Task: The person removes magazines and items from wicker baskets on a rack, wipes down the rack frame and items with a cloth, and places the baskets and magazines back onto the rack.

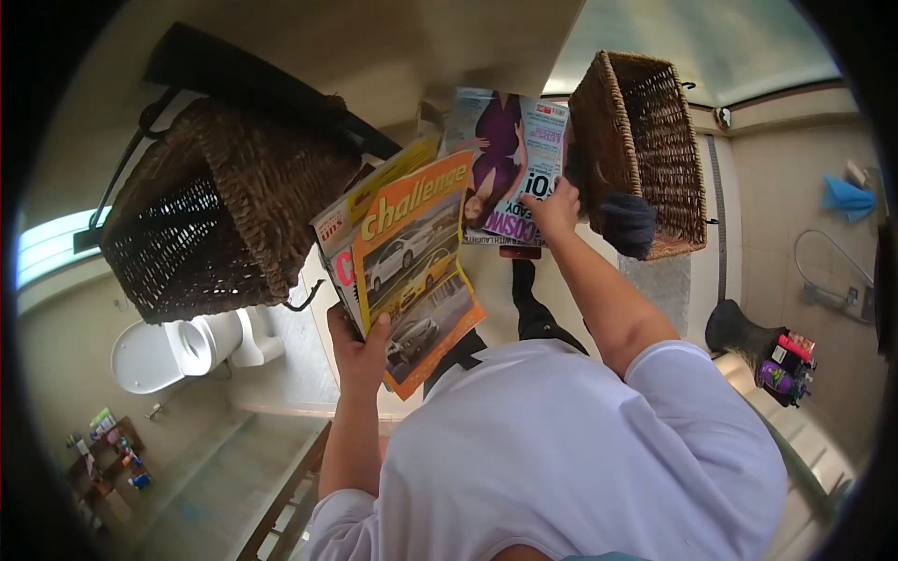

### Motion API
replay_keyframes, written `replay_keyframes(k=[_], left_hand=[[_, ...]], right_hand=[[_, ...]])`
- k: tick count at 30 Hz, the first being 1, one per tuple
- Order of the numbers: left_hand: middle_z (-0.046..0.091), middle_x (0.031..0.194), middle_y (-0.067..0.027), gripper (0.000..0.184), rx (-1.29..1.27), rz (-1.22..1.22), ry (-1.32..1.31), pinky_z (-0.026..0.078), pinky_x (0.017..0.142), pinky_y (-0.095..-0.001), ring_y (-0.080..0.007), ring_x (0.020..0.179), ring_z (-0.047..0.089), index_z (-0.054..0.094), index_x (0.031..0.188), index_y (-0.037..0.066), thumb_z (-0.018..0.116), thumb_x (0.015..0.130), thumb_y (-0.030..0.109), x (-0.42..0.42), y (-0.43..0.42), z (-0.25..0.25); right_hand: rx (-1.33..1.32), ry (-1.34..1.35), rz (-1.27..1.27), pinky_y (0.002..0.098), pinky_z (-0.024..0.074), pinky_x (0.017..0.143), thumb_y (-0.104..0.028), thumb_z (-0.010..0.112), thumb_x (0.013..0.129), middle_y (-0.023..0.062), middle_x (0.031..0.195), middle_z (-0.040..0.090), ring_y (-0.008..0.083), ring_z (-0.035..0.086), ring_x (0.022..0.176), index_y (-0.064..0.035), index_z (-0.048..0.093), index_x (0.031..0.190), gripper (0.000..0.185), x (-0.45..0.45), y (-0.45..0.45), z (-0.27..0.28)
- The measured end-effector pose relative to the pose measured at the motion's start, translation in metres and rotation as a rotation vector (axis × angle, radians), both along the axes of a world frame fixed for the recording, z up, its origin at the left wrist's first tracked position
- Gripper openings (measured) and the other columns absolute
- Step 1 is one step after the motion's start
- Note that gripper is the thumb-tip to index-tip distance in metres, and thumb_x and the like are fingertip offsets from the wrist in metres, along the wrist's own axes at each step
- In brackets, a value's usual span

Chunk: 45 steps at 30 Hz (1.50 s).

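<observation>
My left hand (358,344) is closed round the lower left edge of several stacked magazines, its thumb on the front cover. On top is an orange car magazine (416,266) titled "challenge"; the spines and edges of others show behind it. With my right hand (554,208) I grip the right edge of a glossy magazine (496,154), thumb on its cover. That cover shows a person in a purple dress and appears upside down. The two hands are apart, and the magazines overlap slightly from this angle.
A dark wicker basket (271,201) is at the left by a black bar. Another wicker basket (613,150) stands at the right, a dark cloth (628,225) at its near edge. Further out are a white toilet (150,357), a dark stool (739,329) with bottles, and a blue cloth (848,196).
</observation>
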<state>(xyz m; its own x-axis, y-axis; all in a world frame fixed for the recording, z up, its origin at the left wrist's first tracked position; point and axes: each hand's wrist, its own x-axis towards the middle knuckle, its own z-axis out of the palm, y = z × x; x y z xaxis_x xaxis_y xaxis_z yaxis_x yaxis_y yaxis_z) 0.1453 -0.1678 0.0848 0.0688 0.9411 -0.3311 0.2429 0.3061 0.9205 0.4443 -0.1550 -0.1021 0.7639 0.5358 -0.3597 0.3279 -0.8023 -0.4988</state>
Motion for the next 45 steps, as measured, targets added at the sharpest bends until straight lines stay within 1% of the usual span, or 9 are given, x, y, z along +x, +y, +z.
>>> replay_keyframes(k=[8, 12, 16, 23, 25, 26, 33, 41, 45], left_hand=[[0.051, 0.096, -0.0096, 0.033, 0.013, 0.013, 0.007, 0.042, 0.076, -0.0262, -0.0131, 0.086, 0.050, 0.040, 0.105, 0.000, 0.060, 0.079, 0.005, -0.016, -0.012, -0.024], [0.051, 0.096, -0.0097, 0.034, 0.005, 0.011, -0.002, 0.042, 0.076, -0.0265, -0.0133, 0.086, 0.051, 0.039, 0.107, 0.000, 0.059, 0.079, 0.004, -0.009, -0.008, -0.021], [0.052, 0.097, -0.0112, 0.037, -0.009, 0.000, -0.030, 0.042, 0.076, -0.0268, -0.0150, 0.087, 0.052, 0.037, 0.108, 0.000, 0.060, 0.079, 0.006, -0.004, -0.004, -0.029], [0.052, 0.101, -0.0144, 0.044, -0.082, -0.029, -0.256, 0.044, 0.076, -0.0291, -0.0177, 0.091, 0.052, 0.033, 0.113, 0.001, 0.060, 0.078, 0.006, 0.025, 0.019, -0.053], [0.051, 0.103, -0.0152, 0.045, -0.165, -0.033, -0.331, 0.044, 0.076, -0.0304, -0.0186, 0.093, 0.052, 0.033, 0.114, 0.002, 0.060, 0.078, 0.006, 0.039, 0.033, -0.063], [0.051, 0.104, -0.0155, 0.046, -0.211, -0.035, -0.359, 0.044, 0.076, -0.0312, -0.0191, 0.093, 0.052, 0.033, 0.115, 0.003, 0.060, 0.078, 0.006, 0.046, 0.041, -0.067], [0.049, 0.110, -0.0137, 0.056, -0.414, -0.112, -0.448, 0.046, 0.077, -0.0377, -0.0232, 0.097, 0.052, 0.031, 0.126, 0.009, 0.061, 0.079, 0.007, 0.055, 0.082, -0.119], [0.051, 0.106, -0.0121, 0.046, -0.475, -0.140, -0.547, 0.049, 0.067, -0.0344, -0.0218, 0.090, 0.055, 0.036, 0.121, 0.008, 0.058, 0.080, 0.009, 0.059, 0.103, -0.143], [0.052, 0.103, -0.0109, 0.040, -0.478, -0.140, -0.634, 0.049, 0.066, -0.0338, -0.0208, 0.085, 0.057, 0.038, 0.118, 0.008, 0.055, 0.082, 0.010, 0.054, 0.101, -0.141]], right_hand=[[0.065, 0.183, -0.306, 0.0387, 0.0404, 0.090, -0.027, 0.077, 0.058, 0.0176, 0.114, 0.049, 0.0332, 0.049, 0.106, -0.0028, 0.041, 0.119, 0.075, 0.013, 0.028, -0.030], [0.166, 0.358, -0.222, 0.0331, 0.0478, 0.055, -0.010, 0.072, 0.064, 0.0135, 0.082, 0.061, 0.0216, 0.062, 0.067, 0.0033, 0.045, 0.110, 0.055, 0.039, 0.044, -0.062], [0.509, 0.073, -0.046, 0.0321, 0.0472, 0.064, -0.007, 0.067, 0.069, 0.0144, 0.081, 0.060, 0.0227, 0.061, 0.075, -0.0004, 0.044, 0.102, 0.041, 0.037, 0.083, -0.022], [0.500, -0.269, 0.705, 0.0303, 0.0453, 0.073, -0.009, 0.055, 0.082, 0.0145, 0.093, 0.062, 0.0175, 0.060, 0.081, -0.0108, 0.044, 0.123, 0.042, 0.073, 0.099, 0.193], [0.384, -0.296, 0.747, 0.0406, 0.0451, 0.077, -0.017, 0.054, 0.081, 0.0158, 0.100, 0.060, 0.0360, 0.057, 0.091, -0.0144, 0.052, 0.115, 0.034, 0.084, 0.082, 0.253], [0.567, -0.207, 0.897, 0.0224, 0.0416, 0.073, -0.004, 0.051, 0.084, 0.0061, 0.087, 0.059, 0.0094, 0.051, 0.079, -0.0097, 0.048, 0.121, 0.038, 0.086, 0.072, 0.275], [0.282, -0.504, 1.597, 0.0352, 0.0379, 0.085, 0.001, 0.055, 0.074, 0.0045, 0.091, 0.062, 0.0199, 0.056, 0.085, -0.0086, 0.062, 0.098, 0.027, 0.077, 0.049, 0.379], [-0.340, -0.476, 2.246, 0.0459, 0.0230, 0.102, -0.015, 0.061, 0.072, -0.0046, 0.080, 0.062, 0.0160, 0.056, 0.096, -0.0306, 0.064, 0.094, 0.027, -0.068, 0.085, 0.199], [0.250, -0.508, 2.024, 0.0460, 0.0217, 0.102, -0.021, 0.066, 0.066, -0.0010, 0.088, 0.062, 0.0173, 0.052, 0.102, -0.0244, 0.063, 0.095, 0.029, -0.090, 0.089, 0.128]])
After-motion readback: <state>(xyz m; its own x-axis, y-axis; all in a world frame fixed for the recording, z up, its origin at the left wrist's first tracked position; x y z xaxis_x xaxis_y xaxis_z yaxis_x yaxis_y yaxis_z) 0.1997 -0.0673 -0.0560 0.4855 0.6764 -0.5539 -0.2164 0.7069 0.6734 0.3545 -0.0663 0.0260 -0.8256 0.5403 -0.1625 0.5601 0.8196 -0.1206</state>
